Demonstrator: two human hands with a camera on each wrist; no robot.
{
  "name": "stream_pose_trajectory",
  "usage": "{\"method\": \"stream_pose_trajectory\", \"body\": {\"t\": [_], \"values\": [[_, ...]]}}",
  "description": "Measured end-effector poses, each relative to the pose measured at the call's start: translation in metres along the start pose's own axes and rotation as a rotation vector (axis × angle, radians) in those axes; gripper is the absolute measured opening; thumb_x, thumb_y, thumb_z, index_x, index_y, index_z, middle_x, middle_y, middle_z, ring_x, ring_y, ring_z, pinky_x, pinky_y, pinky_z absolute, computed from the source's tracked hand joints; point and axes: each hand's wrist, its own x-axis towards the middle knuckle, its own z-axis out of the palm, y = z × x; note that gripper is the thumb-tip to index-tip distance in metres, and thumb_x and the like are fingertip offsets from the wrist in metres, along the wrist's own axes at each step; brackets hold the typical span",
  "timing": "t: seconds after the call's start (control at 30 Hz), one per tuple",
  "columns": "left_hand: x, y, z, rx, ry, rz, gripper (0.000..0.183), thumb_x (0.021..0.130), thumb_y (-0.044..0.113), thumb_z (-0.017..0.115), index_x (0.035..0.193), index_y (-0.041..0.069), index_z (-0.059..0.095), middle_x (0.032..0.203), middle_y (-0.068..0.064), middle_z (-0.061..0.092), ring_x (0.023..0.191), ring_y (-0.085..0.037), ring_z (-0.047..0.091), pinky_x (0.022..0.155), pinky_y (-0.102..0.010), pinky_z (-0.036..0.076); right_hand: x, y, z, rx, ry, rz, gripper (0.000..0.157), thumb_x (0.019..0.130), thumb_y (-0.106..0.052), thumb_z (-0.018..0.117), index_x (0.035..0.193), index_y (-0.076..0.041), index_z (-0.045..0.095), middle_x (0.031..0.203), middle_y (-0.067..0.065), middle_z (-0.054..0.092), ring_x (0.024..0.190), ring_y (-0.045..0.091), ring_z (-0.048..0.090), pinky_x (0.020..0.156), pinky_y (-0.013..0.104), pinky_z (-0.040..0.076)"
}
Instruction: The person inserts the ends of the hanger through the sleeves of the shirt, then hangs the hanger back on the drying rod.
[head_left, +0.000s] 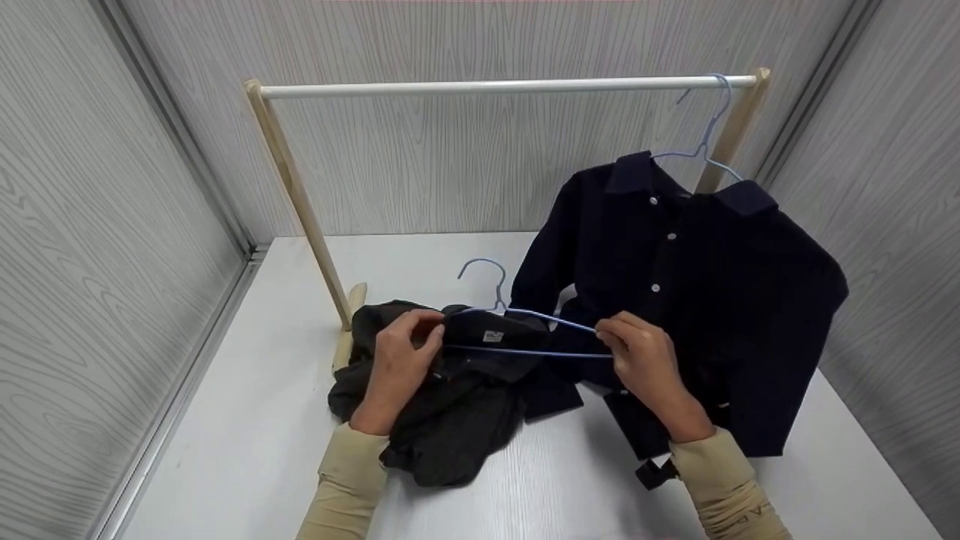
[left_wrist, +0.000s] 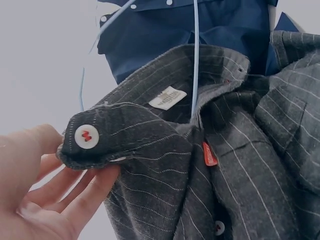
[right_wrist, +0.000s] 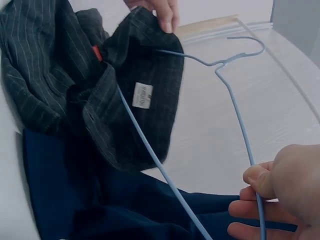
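Note:
A dark grey pinstriped shirt (left_wrist: 150, 165) lies bunched on the table, its collar opened out and a white label (left_wrist: 168, 98) showing inside. My left hand (head_left: 401, 364) pinches the collar's edge beside a white button (left_wrist: 87, 136). A blue wire hanger (head_left: 544, 319) has one end inside the collar, where the cloth hides it. At its other end my right hand (head_left: 641, 360) pinches the upper wire between thumb and fingers. The hanger's hook (head_left: 484, 262) points up, free of the rack.
A clothes rack with a white rail (head_left: 480, 88) and wooden posts (head_left: 300, 202) stands behind. From the rail's right end hangs a navy shirt (head_left: 742, 300) on another blue hanger (head_left: 705, 146); its lower part touches the white table (head_left: 247, 450). Patterned panels enclose the back and sides.

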Motion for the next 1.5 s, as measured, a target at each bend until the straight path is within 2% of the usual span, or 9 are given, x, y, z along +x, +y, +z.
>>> {"method": "stream_pose_trajectory", "body": {"t": [0.3, 0.47, 0.63, 0.77, 0.87, 0.97, 1.07, 1.27, 1.5], "values": [[-0.002, 0.012, 0.003, -0.074, -0.042, 0.048, 0.023, 0.09, 0.008, 0.07, 0.113, 0.011, 0.069, 0.108, -0.002, 0.067, 0.096, -0.009, 0.068, 0.08, -0.027, 0.058, -0.001, -0.006, 0.016, 0.069, 0.02, -0.037, 0.012, 0.082, 0.006, 0.074, 0.087, -0.005, 0.075, 0.078, 0.001, 0.067, 0.066, 0.01, 0.063, 0.06, 0.021, 0.05], [-0.001, 0.01, 0.004, -0.1, -0.021, 0.1, 0.028, 0.091, 0.008, 0.069, 0.118, 0.01, 0.068, 0.114, -0.004, 0.064, 0.101, -0.012, 0.067, 0.081, -0.028, 0.058, -0.001, -0.009, 0.022, 0.107, 0.027, -0.032, 0.009, 0.084, 0.005, 0.072, 0.087, -0.003, 0.074, 0.077, 0.002, 0.066, 0.065, 0.01, 0.061, 0.061, 0.019, 0.049], [-0.001, 0.003, 0.005, 0.039, 0.027, 0.139, 0.039, 0.089, 0.014, 0.072, 0.128, 0.012, 0.065, 0.132, -0.011, 0.057, 0.121, -0.024, 0.055, 0.098, -0.04, 0.052, -0.001, -0.011, 0.025, 0.152, 0.036, -0.025, 0.01, 0.085, 0.007, 0.07, 0.086, -0.003, 0.074, 0.076, 0.002, 0.065, 0.066, 0.009, 0.061, 0.063, 0.018, 0.05], [-0.002, -0.002, 0.006, 0.141, -0.009, 0.125, 0.05, 0.089, 0.02, 0.073, 0.137, 0.014, 0.059, 0.142, -0.013, 0.051, 0.132, -0.031, 0.046, 0.108, -0.047, 0.043, -0.002, -0.013, 0.027, 0.161, 0.053, -0.036, 0.011, 0.085, 0.008, 0.07, 0.086, -0.002, 0.073, 0.075, 0.001, 0.064, 0.065, 0.009, 0.06, 0.062, 0.018, 0.049], [-0.003, -0.005, 0.009, 0.163, -0.019, 0.134, 0.046, 0.092, 0.021, 0.07, 0.136, 0.012, 0.06, 0.133, -0.011, 0.059, 0.125, -0.029, 0.052, 0.106, -0.046, 0.045, -0.002, -0.015, 0.029, 0.162, 0.061, -0.044, 0.011, 0.084, 0.008, 0.07, 0.086, -0.003, 0.073, 0.075, 0.001, 0.064, 0.065, 0.009, 0.06, 0.062, 0.017, 0.049], [-0.004, -0.006, 0.012, 0.187, 0.013, 0.168, 0.038, 0.095, 0.02, 0.067, 0.132, 0.011, 0.064, 0.119, -0.01, 0.065, 0.11, -0.028, 0.057, 0.096, -0.043, 0.049, -0.003, -0.019, 0.032, 0.168, 0.058, -0.049, 0.012, 0.084, 0.009, 0.071, 0.086, -0.003, 0.073, 0.076, 0.002, 0.063, 0.065, 0.009, 0.059, 0.063, 0.016, 0.048], [-0.004, -0.005, 0.016, 0.202, 0.057, 0.195, 0.034, 0.098, 0.021, 0.063, 0.13, 0.011, 0.066, 0.11, -0.011, 0.064, 0.098, -0.028, 0.053, 0.089, -0.042, 0.049, -0.003, -0.024, 0.035, 0.174, 0.049, -0.052, 0.012, 0.085, 0.008, 0.071, 0.086, -0.004, 0.073, 0.076, 0.002, 0.063, 0.066, 0.009, 0.059, 0.064, 0.016, 0.047], [-0.003, -0.001, 0.022, 0.18, 0.102, 0.238, 0.032, 0.097, 0.024, 0.063, 0.124, 0.007, 0.069, 0.104, -0.012, 0.06, 0.093, -0.028, 0.048, 0.084, -0.042, 0.042, -0.002, -0.033, 0.042, 0.19, 0.022, -0.032, 0.01, 0.086, 0.004, 0.071, 0.088, -0.006, 0.073, 0.077, 0.001, 0.063, 0.068, 0.01, 0.059, 0.066, 0.017, 0.048], [0.0, 0.002, 0.027, 0.191, 0.16, 0.259, 0.02, 0.094, 0.026, 0.068, 0.095, 0.006, 0.069, 0.095, -0.01, 0.056, 0.085, -0.026, 0.042, 0.08, -0.04, 0.036, -0.004, -0.038, 0.048, 0.249, 0.008, -0.042, 0.008, 0.089, 0.001, 0.068, 0.092, -0.005, 0.073, 0.08, 0.003, 0.063, 0.07, 0.011, 0.06, 0.068, 0.017, 0.048]]}}
